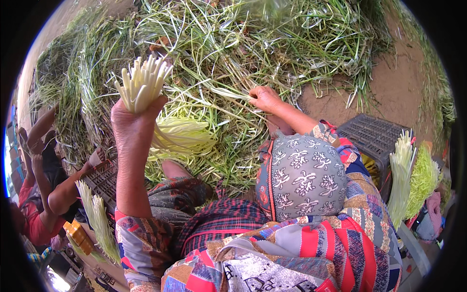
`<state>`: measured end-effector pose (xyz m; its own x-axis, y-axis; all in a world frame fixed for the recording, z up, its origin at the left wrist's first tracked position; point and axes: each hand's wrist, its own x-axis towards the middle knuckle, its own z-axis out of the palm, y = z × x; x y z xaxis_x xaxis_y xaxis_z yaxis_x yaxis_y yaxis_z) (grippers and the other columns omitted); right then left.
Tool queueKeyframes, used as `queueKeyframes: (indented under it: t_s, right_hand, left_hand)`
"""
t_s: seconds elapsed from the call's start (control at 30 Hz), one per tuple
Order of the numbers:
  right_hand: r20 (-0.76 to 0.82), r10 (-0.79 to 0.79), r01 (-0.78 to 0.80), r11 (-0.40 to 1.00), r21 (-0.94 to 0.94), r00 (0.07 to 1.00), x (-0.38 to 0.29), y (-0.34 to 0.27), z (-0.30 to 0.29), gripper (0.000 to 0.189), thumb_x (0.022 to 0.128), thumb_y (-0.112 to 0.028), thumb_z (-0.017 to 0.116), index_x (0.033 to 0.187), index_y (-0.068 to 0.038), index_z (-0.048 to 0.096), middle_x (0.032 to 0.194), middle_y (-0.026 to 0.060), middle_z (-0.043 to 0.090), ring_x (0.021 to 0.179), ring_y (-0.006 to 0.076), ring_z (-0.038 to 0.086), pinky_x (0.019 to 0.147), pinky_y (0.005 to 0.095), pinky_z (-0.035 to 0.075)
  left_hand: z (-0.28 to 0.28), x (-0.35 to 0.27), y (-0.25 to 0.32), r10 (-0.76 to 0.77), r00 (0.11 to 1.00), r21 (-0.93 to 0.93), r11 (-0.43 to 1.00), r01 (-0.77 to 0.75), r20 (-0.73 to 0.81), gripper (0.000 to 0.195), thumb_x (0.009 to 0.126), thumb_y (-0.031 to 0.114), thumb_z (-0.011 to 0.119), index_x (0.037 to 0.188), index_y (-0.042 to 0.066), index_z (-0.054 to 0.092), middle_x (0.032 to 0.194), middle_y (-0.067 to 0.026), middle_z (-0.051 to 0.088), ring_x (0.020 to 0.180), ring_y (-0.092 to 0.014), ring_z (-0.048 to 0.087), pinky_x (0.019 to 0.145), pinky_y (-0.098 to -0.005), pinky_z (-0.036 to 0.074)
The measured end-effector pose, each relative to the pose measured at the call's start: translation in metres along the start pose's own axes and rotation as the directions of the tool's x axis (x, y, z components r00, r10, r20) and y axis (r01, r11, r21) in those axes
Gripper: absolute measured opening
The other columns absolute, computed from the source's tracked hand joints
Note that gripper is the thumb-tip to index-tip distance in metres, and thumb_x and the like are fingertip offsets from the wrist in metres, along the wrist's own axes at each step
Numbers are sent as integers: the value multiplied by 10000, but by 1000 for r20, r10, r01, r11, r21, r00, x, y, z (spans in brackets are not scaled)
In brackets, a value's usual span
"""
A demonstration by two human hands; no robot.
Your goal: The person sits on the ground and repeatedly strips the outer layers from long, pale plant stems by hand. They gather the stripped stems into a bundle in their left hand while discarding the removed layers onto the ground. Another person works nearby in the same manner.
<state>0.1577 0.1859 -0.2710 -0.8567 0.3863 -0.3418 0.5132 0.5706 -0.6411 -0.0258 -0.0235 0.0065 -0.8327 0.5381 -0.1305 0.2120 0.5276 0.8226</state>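
Note:
My left hand (136,113) is raised, wrapped around a thick bundle of pale stalks (140,85); their blunt ends point up, and long yellow-green leaves (186,135) hang below the fist. Lower down at the right, my right hand (264,98) pinches a few thin pale stalks (228,92) between thumb and fingers. These stalks stretch to the left over a large heap of loose green and whitish leaves (310,47). Whether the pinched stalks are free of the heap I cannot tell.
A black plastic crate (372,131) stands at the right, with pale stalk bundles (401,175) beside it. Another crate (104,179) and more bundles (96,215) are at the left, near a seated person in red (40,222). Brown ground (405,76) shows upper right.

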Motion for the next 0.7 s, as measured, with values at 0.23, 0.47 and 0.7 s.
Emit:
queueKeyframes:
  t_s: [0.23,0.47,0.7]
  right_hand:
    - [-10,-96,77,734,675,995,-6,-49,-62,214,890,-217,574,885,-25,669,718,16,656,616,65,559,590,230,455]
    - [30,-230,171,797,579,973,-34,-96,-101,241,948,-212,475,1048,-18,576,840,18,659,764,69,570,699,220,449]
    - [32,-339,228,696,681,940,-47,-125,-121,136,961,-132,467,985,-16,533,857,40,618,850,106,596,804,266,475]
  left_hand:
    - [12,1,-5,-7,995,-64,998,13,96,265,729,22,729,985,42,666,851,-10,675,746,-71,588,679,-242,479]
    - [28,-2,2,59,996,-6,998,-59,67,415,701,6,750,1095,62,633,892,-14,686,788,-62,584,736,-241,482]
    - [50,-2,2,279,957,156,945,-289,80,372,688,51,747,1041,79,631,871,-104,677,781,-234,668,704,-308,516]
